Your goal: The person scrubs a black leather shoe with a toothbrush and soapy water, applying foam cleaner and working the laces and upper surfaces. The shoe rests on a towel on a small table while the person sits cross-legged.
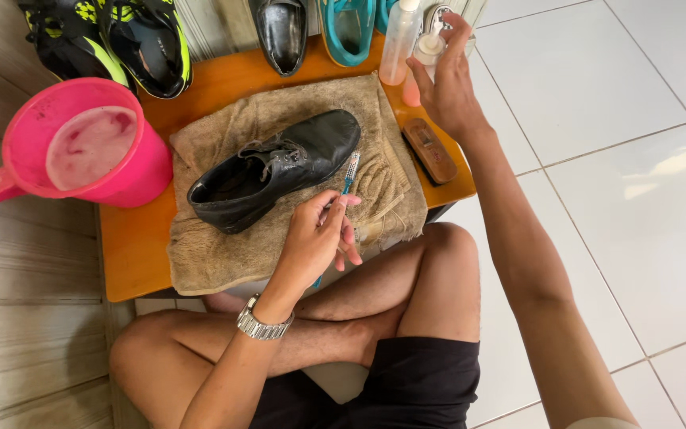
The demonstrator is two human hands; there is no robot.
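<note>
Across the middle of the frame sits a low orange table [132, 254], person cross-legged on the floor behind it, white tile to the right.

Beige towel [279, 119] covers most of the tabletop. Pink bucket [132, 171] with cloudy water, upper left, half off the table edge.

Black leather shoe [275, 168] lies on the towel, centre frame. Long axis runs diagonal: toe toward upper right, heel opening toward lower left, laces up.

More footwear along the top edge: neon-and-black sneakers [121, 44] upper left, a second black shoe [282, 32] top centre, a teal shoe [348, 32] right of it.

Left hand [319, 238] is just below and right of the shoe's toe, fingers pinched closed around a toothbrush [350, 168]. Brush points up-frame, head just beside the toe, close to touching; can't confirm contact. This hand is the nearer one to the shoe.

Right hand [446, 87] is well apart from the shoe, upper right, fingers curled loosely on a small white-capped bottle [429, 49]; grip looks light, thumb side hidden. Taller clear bottle [400, 40] stands just left of it.

Wooden shoe brush [430, 149] lies on bare table below that hand, right of the towel.
</note>
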